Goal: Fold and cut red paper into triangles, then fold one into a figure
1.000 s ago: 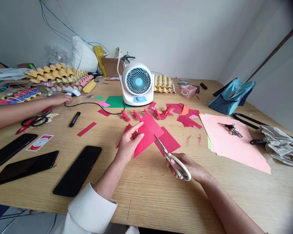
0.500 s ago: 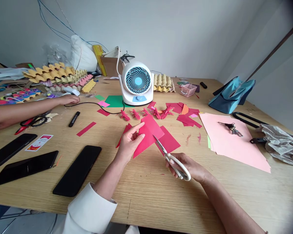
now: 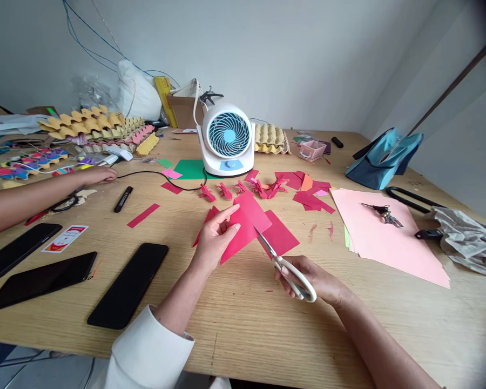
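Between the thumb and fingers of my left hand (image 3: 215, 240) is a sheet of red paper (image 3: 247, 221), raised over the table. My right hand (image 3: 308, 278) is closed round the handles of white-handled scissors (image 3: 294, 278). The scissors' blades meet the paper's right edge, pointing up and left. Beneath lies another red paper piece (image 3: 281, 235). Just beyond my hands stands a row of folded, fringed red paper shapes (image 3: 259, 187). Loose red scraps (image 3: 311, 201) lie to the right of that row.
A white fan (image 3: 229, 138) stands at the back centre. Several black phones (image 3: 128, 283) and a marker (image 3: 123, 199) lie at left. Another person's hand (image 3: 99, 174) reaches in from the left. Pink paper (image 3: 389, 237) with keys (image 3: 389, 216) and a blue bag (image 3: 384, 159) are at right.
The other person's hand has drawn back left and down, away from the small white object. My hands, the red paper and the scissors have hardly moved.
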`<state>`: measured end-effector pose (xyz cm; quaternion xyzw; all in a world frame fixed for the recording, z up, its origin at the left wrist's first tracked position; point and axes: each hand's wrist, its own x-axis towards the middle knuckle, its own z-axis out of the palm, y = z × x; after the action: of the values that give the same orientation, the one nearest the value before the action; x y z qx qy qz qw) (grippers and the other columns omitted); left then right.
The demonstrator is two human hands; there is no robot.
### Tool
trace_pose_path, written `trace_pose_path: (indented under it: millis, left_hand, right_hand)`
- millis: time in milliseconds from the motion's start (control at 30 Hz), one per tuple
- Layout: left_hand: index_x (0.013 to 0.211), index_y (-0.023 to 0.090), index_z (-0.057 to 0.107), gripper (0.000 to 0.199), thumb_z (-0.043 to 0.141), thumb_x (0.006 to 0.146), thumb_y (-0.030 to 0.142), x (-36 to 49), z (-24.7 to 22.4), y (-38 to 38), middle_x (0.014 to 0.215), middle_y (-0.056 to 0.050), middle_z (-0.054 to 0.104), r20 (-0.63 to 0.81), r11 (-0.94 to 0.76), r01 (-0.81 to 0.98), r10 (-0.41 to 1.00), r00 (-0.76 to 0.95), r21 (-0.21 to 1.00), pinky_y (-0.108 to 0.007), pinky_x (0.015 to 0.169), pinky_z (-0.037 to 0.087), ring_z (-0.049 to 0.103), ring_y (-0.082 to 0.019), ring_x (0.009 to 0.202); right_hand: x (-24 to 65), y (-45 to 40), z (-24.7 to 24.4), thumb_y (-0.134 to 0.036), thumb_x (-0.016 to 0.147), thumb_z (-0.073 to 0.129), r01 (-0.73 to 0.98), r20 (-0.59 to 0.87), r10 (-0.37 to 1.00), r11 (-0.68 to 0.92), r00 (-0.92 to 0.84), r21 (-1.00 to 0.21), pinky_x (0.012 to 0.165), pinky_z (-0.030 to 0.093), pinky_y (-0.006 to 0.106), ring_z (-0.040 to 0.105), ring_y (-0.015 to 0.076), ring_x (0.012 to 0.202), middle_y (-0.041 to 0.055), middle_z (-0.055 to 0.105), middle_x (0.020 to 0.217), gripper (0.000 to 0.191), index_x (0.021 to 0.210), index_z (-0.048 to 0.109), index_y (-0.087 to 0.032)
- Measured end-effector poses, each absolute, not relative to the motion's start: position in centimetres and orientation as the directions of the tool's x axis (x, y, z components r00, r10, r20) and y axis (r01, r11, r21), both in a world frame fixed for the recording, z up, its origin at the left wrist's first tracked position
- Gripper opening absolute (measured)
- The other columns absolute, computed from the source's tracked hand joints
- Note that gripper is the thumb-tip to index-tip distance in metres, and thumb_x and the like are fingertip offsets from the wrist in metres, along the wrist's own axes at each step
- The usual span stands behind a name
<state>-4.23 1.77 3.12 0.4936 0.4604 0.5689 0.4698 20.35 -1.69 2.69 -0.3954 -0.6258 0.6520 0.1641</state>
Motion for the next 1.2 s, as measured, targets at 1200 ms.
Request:
trace_pose_path:
  millis: [1200]
  left_hand:
    - [0.133,0.021,0.057,0.061,0.071,0.074,0.027,-4.44,3.07,1.94,0.092,-0.005,0.072,0.066,-0.073,-0.107,0.995,-0.072,0.992,-0.029,0.07,0.053,0.067,-0.018,0.079]
  right_hand:
    - [19.67,-1.82,2.56,-0.066,0.075,0.062,0.232,-0.304,0.777,-0.207,-0.551,-0.951,0.041,0.031,0.021,0.046,0.0078,0.042,-0.0038,0.051,0.053,0.051,0.073,0.051,-0.017]
